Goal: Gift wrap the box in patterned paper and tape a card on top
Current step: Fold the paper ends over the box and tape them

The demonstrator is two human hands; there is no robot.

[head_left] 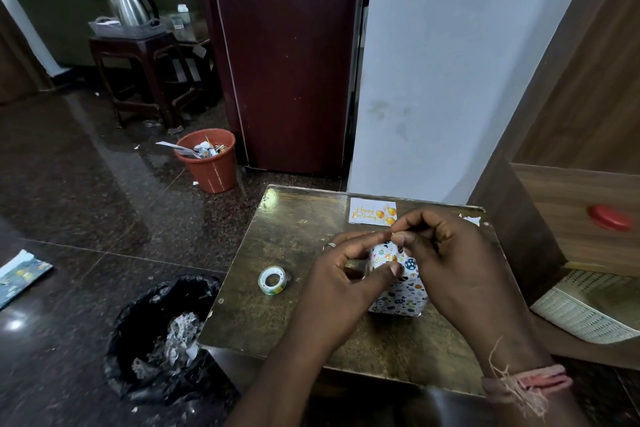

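The small box wrapped in white paper w/ coloured dots [401, 291] sits low and right of the middle of the frame on the dark brown tabletop [298, 239]. The left hand [346, 274] holds the box's side, thumb pressed on the paper. The right hand [446, 253] has its fingertips pinched tight on sth tiny, prob. a bit of tape, but I can't tell. It could stick to the fingers or go on crooked, and the fold could pop open. The white "Happy Birthday" card [372, 211] lies just above the hands, and the roll of tape [272, 280] is left of them. The box top is hidden by the hands.
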